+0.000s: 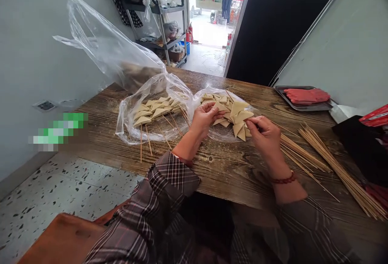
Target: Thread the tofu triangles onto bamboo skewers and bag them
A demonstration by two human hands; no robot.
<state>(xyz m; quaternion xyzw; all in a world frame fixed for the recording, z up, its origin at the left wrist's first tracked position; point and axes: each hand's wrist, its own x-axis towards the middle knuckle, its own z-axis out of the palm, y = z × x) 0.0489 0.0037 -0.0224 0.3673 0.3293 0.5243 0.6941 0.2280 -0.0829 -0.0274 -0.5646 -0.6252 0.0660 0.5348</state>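
My left hand [206,115] is closed, its fingertips pinching a pale beige triangular slice [222,107]. My right hand [264,133] pinches the corner of another beige triangular slice [244,116], just right of the first. Whether a stick runs through these slices is hard to make out. Below both hands lies a pile of similar slices [222,122] on clear plastic. To the left, a clear plastic bag [121,124] holds more triangular slices [156,108], with several thin wooden skewers [141,145] sticking out toward me.
Bundles of bamboo skewers [339,167] lie on the wooden table [212,179] at right. Behind them, a dark tray [300,104] carries red gloves [306,95]. Another plastic bag [106,42] rises at left. A shelf cart [163,26] stands by the doorway.
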